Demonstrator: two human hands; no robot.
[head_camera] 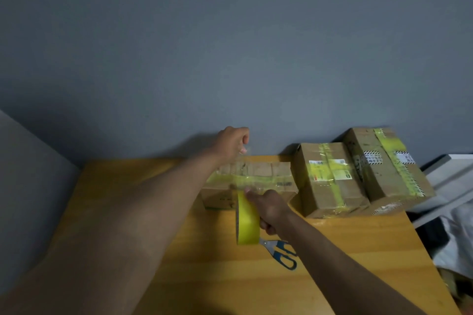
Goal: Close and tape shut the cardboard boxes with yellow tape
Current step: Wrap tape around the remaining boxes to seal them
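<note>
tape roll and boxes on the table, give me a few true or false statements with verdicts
1. The right hand holds the yellow tape roll. True.
2. The scissors are in the left hand. False: they lie on the table.
3. Three cardboard boxes show yellow tape. True.
4. The left hand rests at the table's near edge. False: it reaches over the far side of the nearest box.

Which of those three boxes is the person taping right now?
The leftmost cardboard box, lying flat. Both hands are at it, the right hand holding the yellow tape roll; the other two stand untouched to its right.
</note>
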